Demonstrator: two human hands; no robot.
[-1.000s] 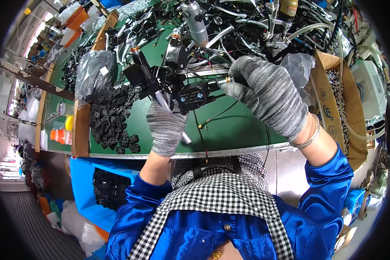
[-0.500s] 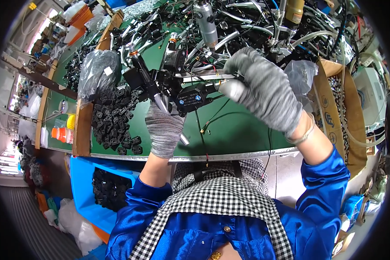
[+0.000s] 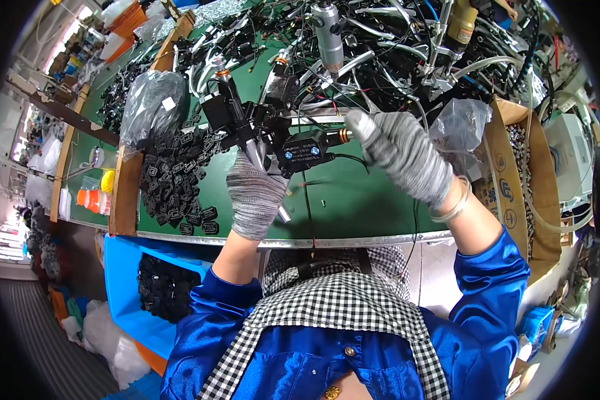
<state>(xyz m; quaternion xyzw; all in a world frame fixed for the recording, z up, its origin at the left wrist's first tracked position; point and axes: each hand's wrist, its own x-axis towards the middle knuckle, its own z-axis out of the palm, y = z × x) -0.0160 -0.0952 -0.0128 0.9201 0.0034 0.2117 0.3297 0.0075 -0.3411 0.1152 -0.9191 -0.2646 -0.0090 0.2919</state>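
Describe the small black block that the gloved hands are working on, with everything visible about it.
The black block is a small boxy part, plastic or metal by its look, with two blue round spots on its face and a brass-coloured tip on its right end. It is held level above the green table. The left hand grips from below beside a silvery rod; the right hand meets its brass end. Thin black wires trail from it.

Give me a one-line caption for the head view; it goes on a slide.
Gloved left hand grips a black assembly over the green bench while the gloved right hand touches its brass end.
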